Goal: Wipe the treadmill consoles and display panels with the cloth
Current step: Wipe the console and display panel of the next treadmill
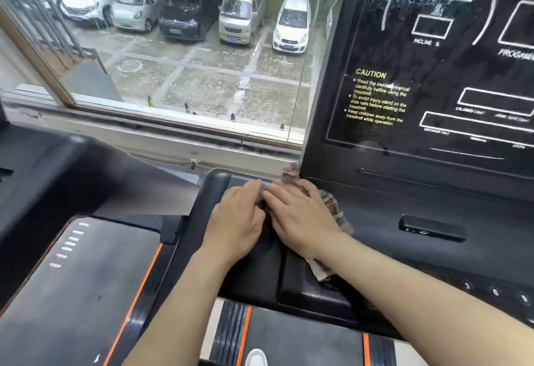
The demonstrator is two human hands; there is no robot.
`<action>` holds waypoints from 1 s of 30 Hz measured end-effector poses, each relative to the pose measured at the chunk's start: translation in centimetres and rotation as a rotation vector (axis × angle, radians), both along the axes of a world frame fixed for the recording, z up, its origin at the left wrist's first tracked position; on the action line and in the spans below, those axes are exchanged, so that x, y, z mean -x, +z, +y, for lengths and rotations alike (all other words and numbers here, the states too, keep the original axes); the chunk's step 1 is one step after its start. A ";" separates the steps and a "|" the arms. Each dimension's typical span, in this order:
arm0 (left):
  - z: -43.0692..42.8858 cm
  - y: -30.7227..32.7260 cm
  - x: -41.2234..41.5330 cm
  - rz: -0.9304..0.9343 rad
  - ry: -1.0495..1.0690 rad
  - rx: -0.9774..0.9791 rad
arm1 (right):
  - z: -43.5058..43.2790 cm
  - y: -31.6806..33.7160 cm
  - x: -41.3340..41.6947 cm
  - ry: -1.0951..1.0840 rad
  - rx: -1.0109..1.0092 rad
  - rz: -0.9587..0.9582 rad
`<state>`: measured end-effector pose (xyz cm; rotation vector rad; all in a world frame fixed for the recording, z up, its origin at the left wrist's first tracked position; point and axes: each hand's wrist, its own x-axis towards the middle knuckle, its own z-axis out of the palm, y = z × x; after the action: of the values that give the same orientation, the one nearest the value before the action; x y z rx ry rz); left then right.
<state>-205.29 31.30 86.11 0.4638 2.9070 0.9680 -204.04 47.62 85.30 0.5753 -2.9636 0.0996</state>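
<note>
A window [179, 56] fills the background above the console, looking down on parked cars [187, 16] on wet paving. The console [433, 215] itself, black and glossy, is the landmark here: its display panel [427, 56] rises at its upper part, streaked with moisture across the printed caution text. At the console's left end, beside the rounded handrail [212, 192], both hands lie close together. The right hand [300, 218] presses flat on the cloth [338, 215], fingers spread rather than closed, so its grip is an open palm pinning the fabric down; patterned cloth shows past its fingertips and under the wrist. The left hand [239, 221] rests open on the handrail edge, touching the right, holding nothing that I can see. The cloth looks thin, soft and light; it should bunch and slide easily on the slick plastic, so gathering a fold under the palm seems the sensible hold.
</note>
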 end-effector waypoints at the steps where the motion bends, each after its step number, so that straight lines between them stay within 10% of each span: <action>1: -0.7 -0.1 0.6 0.002 0.056 -0.026 | -1.5 -0.2 0.8 -0.033 0.015 -0.029; 8: -3.0 -0.2 0.3 0.017 0.192 -0.147 | -7.3 -0.9 2.3 0.081 0.132 -0.223; 22: 5.8 -1.5 -3.6 0.140 -0.170 0.070 | 9.1 0.8 -7.6 -0.115 0.047 0.025; 30: 3.5 -1.0 -6.3 0.186 -0.055 0.166 | 2.9 -0.6 -7.5 -0.062 0.349 0.044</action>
<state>-199.01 34.82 85.12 0.6510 3.0858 0.7038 -196.50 50.55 84.68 0.4317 -2.8214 0.5750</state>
